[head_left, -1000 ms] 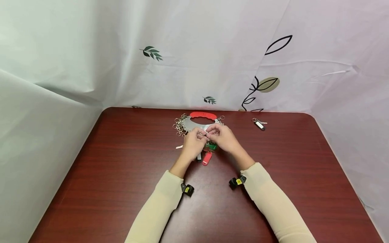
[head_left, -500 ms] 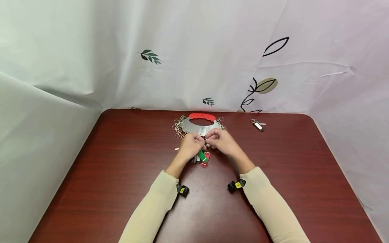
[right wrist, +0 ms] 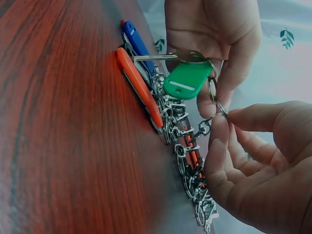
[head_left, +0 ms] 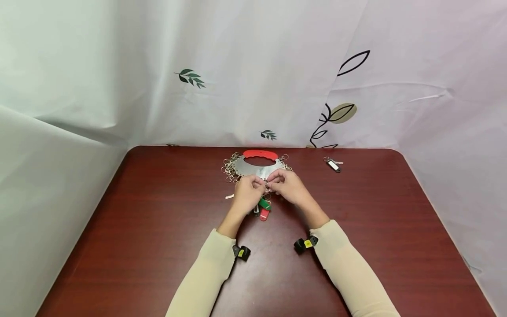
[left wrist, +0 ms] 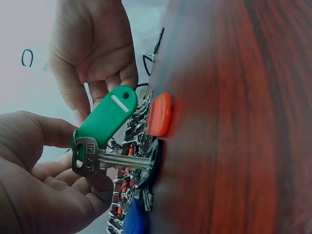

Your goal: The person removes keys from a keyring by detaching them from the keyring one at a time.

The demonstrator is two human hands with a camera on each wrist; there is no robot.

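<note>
Both hands meet at the lower edge of a silver key-holder plate (head_left: 253,171) with a red handle (head_left: 260,154). My right hand (head_left: 291,187) pinches a small metal split ring (right wrist: 222,113) between thumb and fingertips. Opposite it, my left hand (head_left: 247,193) grips the linked rings by a silver key (left wrist: 87,158) and a green key tag (left wrist: 107,117), which dangle below the fingers. Against the table hang a red-orange tag (right wrist: 139,87), a blue tag (right wrist: 139,46) and a black tag (left wrist: 155,163). Fingers hide part of the ring in the head view.
Several metal clips and rings (head_left: 229,169) line the plate's edge. A black key tag with a white label (head_left: 333,166) and its key lie apart at the right. White curtains (head_left: 222,88) rise behind the dark red table (head_left: 158,229).
Both hands have drawn back slightly from the plate, uncovering more of its middle. The green tag has shifted left and now hangs over the red one. The head view has tilted a little.
</note>
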